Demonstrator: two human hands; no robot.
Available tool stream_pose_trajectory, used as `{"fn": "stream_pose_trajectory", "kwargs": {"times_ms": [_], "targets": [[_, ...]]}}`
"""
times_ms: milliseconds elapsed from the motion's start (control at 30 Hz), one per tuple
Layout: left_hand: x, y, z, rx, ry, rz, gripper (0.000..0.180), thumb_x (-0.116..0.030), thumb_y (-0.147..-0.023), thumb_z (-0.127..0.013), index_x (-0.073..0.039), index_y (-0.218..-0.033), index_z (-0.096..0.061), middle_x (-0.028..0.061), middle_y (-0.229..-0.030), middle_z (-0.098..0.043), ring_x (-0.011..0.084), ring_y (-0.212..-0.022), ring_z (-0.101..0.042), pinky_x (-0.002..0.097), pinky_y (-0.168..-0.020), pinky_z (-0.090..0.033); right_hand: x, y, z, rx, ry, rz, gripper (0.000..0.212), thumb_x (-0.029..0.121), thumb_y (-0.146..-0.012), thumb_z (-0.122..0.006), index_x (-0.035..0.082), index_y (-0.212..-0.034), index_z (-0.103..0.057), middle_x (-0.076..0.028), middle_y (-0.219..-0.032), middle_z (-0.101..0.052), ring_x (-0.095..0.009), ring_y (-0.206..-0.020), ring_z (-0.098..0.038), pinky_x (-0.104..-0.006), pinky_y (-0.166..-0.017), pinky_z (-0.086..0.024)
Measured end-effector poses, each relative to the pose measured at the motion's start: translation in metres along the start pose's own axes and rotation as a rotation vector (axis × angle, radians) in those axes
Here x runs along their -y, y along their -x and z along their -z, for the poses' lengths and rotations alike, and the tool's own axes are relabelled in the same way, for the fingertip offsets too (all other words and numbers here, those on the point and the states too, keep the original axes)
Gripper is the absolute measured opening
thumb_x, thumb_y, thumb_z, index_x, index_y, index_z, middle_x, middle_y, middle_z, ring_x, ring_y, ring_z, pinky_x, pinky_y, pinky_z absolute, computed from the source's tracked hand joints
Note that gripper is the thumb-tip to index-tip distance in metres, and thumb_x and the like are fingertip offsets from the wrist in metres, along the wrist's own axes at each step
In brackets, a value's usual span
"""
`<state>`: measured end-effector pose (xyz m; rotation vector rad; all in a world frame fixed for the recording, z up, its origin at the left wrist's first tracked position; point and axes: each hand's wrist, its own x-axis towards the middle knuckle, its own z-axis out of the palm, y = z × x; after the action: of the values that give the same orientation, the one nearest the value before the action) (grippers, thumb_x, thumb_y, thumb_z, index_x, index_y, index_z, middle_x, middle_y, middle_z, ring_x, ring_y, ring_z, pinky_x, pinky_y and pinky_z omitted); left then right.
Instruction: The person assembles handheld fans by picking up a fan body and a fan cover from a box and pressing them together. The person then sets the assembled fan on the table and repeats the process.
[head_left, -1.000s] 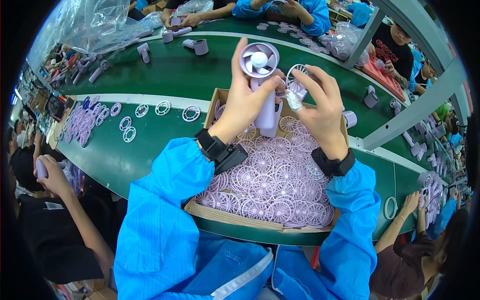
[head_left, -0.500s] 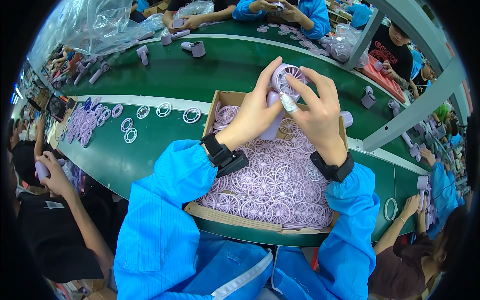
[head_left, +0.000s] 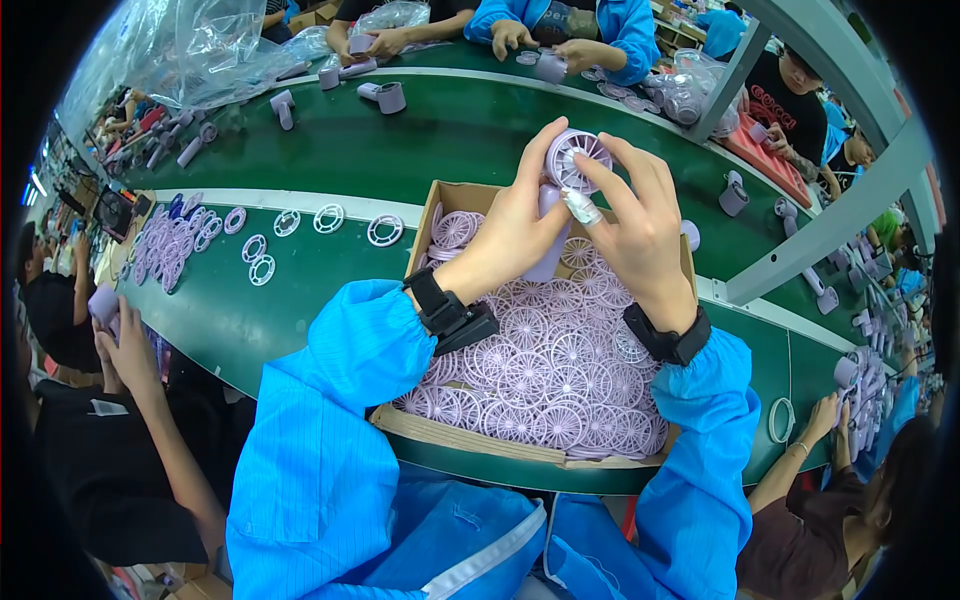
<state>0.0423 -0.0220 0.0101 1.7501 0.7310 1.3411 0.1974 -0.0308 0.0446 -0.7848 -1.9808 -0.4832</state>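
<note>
Above the far part of a cardboard box (head_left: 470, 437), both my hands hold a lilac handheld fan (head_left: 541, 262), its round slatted head (head_left: 578, 160) uppermost. My left hand (head_left: 505, 230) wraps the handle and the head's left side. From the right, my right hand (head_left: 645, 225) grips the head, fingertips on the rim and slats. One of its fingers has a white wrapping (head_left: 581, 206). Beneath my hands the box is filled with loose lilac spoked round grilles (head_left: 560, 380). My palms hide part of the fan's handle.
Lilac rings (head_left: 170, 240) lie heaped on the green table at left, with several single rings (head_left: 384, 231) closer to the box. Beyond, a green conveyor belt (head_left: 440, 140) carries fan bodies (head_left: 382, 96). A grey metal frame (head_left: 830, 215) rises at right. Co-workers sit around.
My hands and the fan stay almost in place. Fan bodies on the belt have shifted slightly left. Across the belt, a co-worker's hands have lowered and parted; the left co-worker's held part has risen.
</note>
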Motion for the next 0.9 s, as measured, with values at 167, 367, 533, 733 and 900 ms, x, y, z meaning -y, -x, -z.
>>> {"fn": "stream_pose_trajectory", "kwargs": {"times_ms": [167, 367, 533, 733, 900], "targets": [[0.004, 0.001, -0.001, -0.009, -0.022, -0.010, 0.069, -0.001, -0.088, -0.050, -0.016, -0.147, -0.016, 0.0233, -0.125, -0.052, 0.0354, -0.113, -0.057, 0.0394, -0.090, -0.046, 0.002, 0.000, 0.000, 0.020, 0.020, 0.010, 0.043, 0.006, -0.064, -0.077, 0.007, -0.106, -0.067, -0.014, -0.115, -0.059, -0.031, -0.099, -0.057, -0.0392, -0.083, -0.049], [0.001, 0.001, -0.002, -0.009, -0.008, -0.017, 0.068, -0.001, -0.089, -0.050, -0.015, -0.146, -0.016, 0.0244, -0.126, -0.051, 0.0366, -0.115, -0.055, 0.0396, -0.091, -0.046, 0.005, 0.001, 0.000, 0.003, 0.024, -0.044, 0.042, 0.006, -0.065, -0.076, 0.007, -0.106, -0.067, -0.014, -0.114, -0.059, -0.031, -0.099, -0.057, -0.0392, -0.082, -0.049], [0.003, 0.003, -0.001, -0.011, -0.002, -0.015, 0.069, -0.001, -0.089, -0.051, -0.015, -0.146, -0.016, 0.0220, -0.126, -0.051, 0.0350, -0.111, -0.058, 0.0381, -0.092, -0.046, 0.005, 0.000, -0.001, 0.004, 0.040, -0.006, 0.042, 0.005, -0.064, -0.075, 0.007, -0.106, -0.068, -0.014, -0.114, -0.059, -0.031, -0.098, -0.057, -0.0393, -0.081, -0.049], [-0.003, 0.001, -0.005, 0.102, 0.322, 0.015, 0.067, -0.005, -0.092, -0.051, -0.017, -0.147, -0.015, 0.0151, -0.119, -0.052, 0.0241, -0.090, -0.061, 0.0331, -0.079, -0.051, -0.021, -0.001, 0.001, -0.004, -0.004, 0.125, 0.042, 0.007, -0.072, -0.071, 0.009, -0.113, -0.064, -0.014, -0.117, -0.058, -0.030, -0.109, -0.054, -0.0366, -0.089, -0.046], [-0.018, 0.009, 0.000, 0.159, 0.644, 0.137, 0.055, -0.016, -0.098, -0.044, -0.019, -0.147, -0.019, 0.0103, -0.113, -0.052, 0.0123, -0.076, -0.057, 0.0266, -0.064, -0.051, 0.013, 0.002, -0.016, -0.165, -1.012, -0.625, 0.049, 0.008, -0.086, -0.062, 0.009, -0.133, -0.047, -0.012, -0.122, -0.055, -0.023, -0.118, -0.049, -0.0325, -0.096, -0.042]]}}
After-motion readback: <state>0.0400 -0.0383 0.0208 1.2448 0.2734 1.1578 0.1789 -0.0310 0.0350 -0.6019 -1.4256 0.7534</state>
